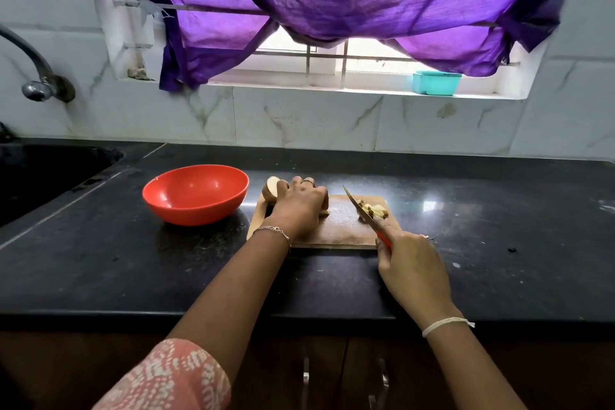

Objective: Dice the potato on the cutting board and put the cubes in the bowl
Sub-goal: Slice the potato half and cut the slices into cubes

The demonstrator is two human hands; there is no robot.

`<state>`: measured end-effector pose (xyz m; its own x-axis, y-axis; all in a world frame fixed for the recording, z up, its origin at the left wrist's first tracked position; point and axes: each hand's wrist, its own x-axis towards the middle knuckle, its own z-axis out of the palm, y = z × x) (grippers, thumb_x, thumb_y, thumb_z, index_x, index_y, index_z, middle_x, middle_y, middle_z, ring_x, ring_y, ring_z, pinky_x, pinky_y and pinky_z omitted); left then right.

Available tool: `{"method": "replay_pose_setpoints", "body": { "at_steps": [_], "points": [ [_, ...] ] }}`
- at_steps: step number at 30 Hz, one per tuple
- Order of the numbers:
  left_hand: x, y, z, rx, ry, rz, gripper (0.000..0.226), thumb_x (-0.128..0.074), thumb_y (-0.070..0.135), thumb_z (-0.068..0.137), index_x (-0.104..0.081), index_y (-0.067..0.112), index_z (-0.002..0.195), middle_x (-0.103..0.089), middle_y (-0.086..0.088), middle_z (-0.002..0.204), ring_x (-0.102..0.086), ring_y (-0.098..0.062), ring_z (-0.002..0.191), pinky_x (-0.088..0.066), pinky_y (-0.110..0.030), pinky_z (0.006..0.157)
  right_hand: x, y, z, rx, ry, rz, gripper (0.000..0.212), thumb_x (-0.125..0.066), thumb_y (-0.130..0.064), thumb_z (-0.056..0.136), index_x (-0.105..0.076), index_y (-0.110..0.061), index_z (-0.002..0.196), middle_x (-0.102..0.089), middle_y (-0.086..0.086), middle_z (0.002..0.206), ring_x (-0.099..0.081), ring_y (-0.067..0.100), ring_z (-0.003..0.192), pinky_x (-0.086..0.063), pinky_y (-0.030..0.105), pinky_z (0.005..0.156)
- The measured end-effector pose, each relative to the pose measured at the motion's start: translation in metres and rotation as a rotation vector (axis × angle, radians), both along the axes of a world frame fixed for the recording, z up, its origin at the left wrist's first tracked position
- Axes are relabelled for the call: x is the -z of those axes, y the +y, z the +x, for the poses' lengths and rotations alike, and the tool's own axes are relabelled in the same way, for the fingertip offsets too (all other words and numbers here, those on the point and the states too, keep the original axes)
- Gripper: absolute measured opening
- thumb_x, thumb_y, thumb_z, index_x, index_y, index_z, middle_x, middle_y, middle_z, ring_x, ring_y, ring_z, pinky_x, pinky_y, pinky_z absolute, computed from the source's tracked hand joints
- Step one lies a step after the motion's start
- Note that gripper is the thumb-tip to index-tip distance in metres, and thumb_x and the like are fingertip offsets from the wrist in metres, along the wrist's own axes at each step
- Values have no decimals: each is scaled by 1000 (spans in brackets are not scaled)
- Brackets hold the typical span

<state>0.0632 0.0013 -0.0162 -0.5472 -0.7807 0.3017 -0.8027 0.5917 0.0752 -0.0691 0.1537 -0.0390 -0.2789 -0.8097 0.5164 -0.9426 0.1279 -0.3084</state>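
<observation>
A wooden cutting board (339, 230) lies on the black counter. My left hand (299, 203) is curled over a potato piece on the board's left part; a cut potato half (271, 188) shows beside its thumb at the board's far left corner. My right hand (411, 266) grips the red handle of a knife (361, 208), whose blade slants across the board's right side. A small heap of pale potato cubes (374, 210) sits just right of the blade. The red bowl (196, 193) stands left of the board with nothing visible inside.
A dark sink (50, 173) is sunk into the counter at the far left under a tap (36, 76). A teal box (436, 82) sits on the window sill behind a purple curtain. The counter's front edge runs below my forearms.
</observation>
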Motion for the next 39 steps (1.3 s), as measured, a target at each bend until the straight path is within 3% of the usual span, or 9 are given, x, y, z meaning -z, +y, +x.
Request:
{"method": "replay_pose_setpoints", "body": {
  "at_steps": [6,11,17,23,27,30,39],
  "points": [
    [-1,7,-1,31,-70,-170,24,-54,11,91,-60,26,109,-53,1,120,-42,-23,116,-26,-41,94,-3,2,4,16,-25,-5,45,-48,-21,97,-46,-35,140,-70,6,97,-64,24,88,-48,34,74],
    [0,8,-3,47,-133,-213,27,-51,7,91,-57,27,108,-60,4,111,-44,-22,113,-25,-39,91,-5,5,5,20,-46,-5,46,-49,-21,98,-45,-34,141,-70,4,99,-65,20,88,-50,30,76],
    [7,10,-15,35,2,-154,19,-52,34,95,-54,28,114,-65,2,112,-50,-22,113,-23,-40,94,-2,0,2,39,-93,-24,45,-52,-21,96,-50,-34,139,-71,5,94,-64,23,85,-48,33,72],
    [10,15,-21,-34,147,-85,27,-51,48,94,-58,29,111,-68,5,107,-54,-20,112,-24,-41,94,-1,0,0,24,-65,27,46,-50,-22,96,-47,-34,141,-69,6,91,-61,20,80,-33,23,63],
    [7,10,-3,-59,140,-58,38,-54,61,86,-67,32,106,-63,6,110,-49,-19,115,-24,-44,92,-1,1,-1,-3,-70,75,53,-47,-23,95,-38,-48,142,-68,8,91,-62,24,80,-45,32,66],
    [6,12,2,-34,161,-4,37,-57,62,82,-73,33,98,-61,9,106,-48,-16,113,-22,-44,91,-3,1,1,-25,-55,124,59,-44,-24,96,-28,-60,139,-68,8,99,-62,25,84,-46,34,68],
    [8,20,-18,-65,230,-13,26,-62,51,84,-72,28,87,-65,7,102,-54,-16,108,-25,-44,93,-6,10,0,18,-22,240,53,-39,-28,99,-25,-58,141,-64,12,114,-60,28,100,-48,37,82]
  ]
}}
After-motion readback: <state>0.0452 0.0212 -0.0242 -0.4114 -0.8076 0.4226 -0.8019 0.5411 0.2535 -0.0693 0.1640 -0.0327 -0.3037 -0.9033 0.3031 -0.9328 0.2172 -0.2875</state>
